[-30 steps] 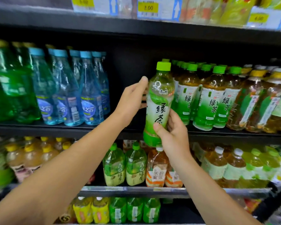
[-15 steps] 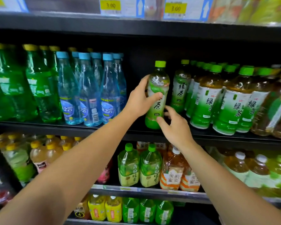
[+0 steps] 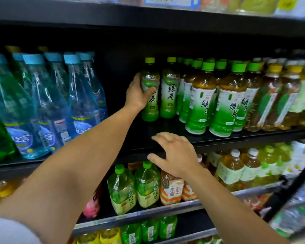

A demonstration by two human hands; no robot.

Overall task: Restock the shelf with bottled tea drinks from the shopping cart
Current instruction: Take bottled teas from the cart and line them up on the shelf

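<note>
Two hands work here: nearest, the right hand (image 3: 176,154) hovers with loose fingers, holding nothing, at the shelf edge (image 3: 236,142); farther in, the left hand (image 3: 138,93) grips a green tea bottle (image 3: 150,95) standing deep on the shelf beside its neighbour (image 3: 169,88). A careless release could tip it against that row.

Light: bright, from front/above; black shelf recess (image 3: 120,71) stays dark
Glare: highlights on clear blue plastic bottles (image 3: 48,95)
Blur: soft at right and top edges
Distortion: wide-angle bowing
</note>
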